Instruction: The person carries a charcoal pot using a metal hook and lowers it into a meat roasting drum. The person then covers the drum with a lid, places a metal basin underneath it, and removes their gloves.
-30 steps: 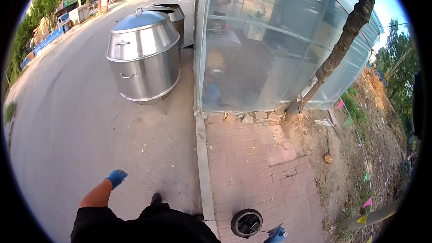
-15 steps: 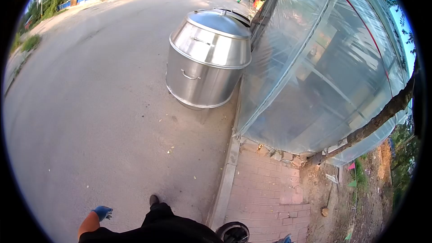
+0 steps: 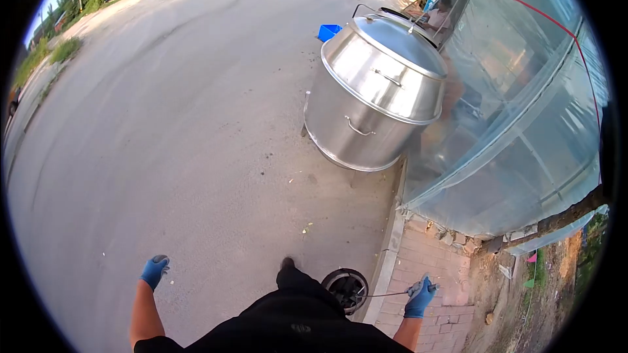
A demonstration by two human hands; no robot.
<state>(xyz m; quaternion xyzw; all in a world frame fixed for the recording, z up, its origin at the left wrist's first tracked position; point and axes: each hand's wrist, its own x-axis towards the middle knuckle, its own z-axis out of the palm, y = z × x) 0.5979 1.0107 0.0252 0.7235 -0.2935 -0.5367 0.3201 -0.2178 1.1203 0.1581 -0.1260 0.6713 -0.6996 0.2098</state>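
My left hand (image 3: 156, 271), in a blue glove, hangs over the road at lower left. Its fingers are loosely bent and nothing shows in them. At lower right my right hand (image 3: 420, 298), gloved alike, is wrapped around the grip end of a thin metal rod (image 3: 386, 295). The rod runs left to a round black object with a light rim (image 3: 345, 291), low beside my leg; its exact kind is unclear. Ahead on the road stands a large stainless steel drum oven (image 3: 373, 111) with side handles and a domed lid, out of reach of both hands.
A plastic-sheeted booth (image 3: 510, 150) stands right of the drum, and a person (image 3: 439, 16) is at its far side. A blue bin (image 3: 329, 31) sits behind the drum. The kerb (image 3: 387, 265) divides the road from brick paving (image 3: 418, 248).
The view has shifted, so the drum and booth appear further right. Both arms show more fully, and the rod in my right hand is now visible. The blue bin and the person have come into view.
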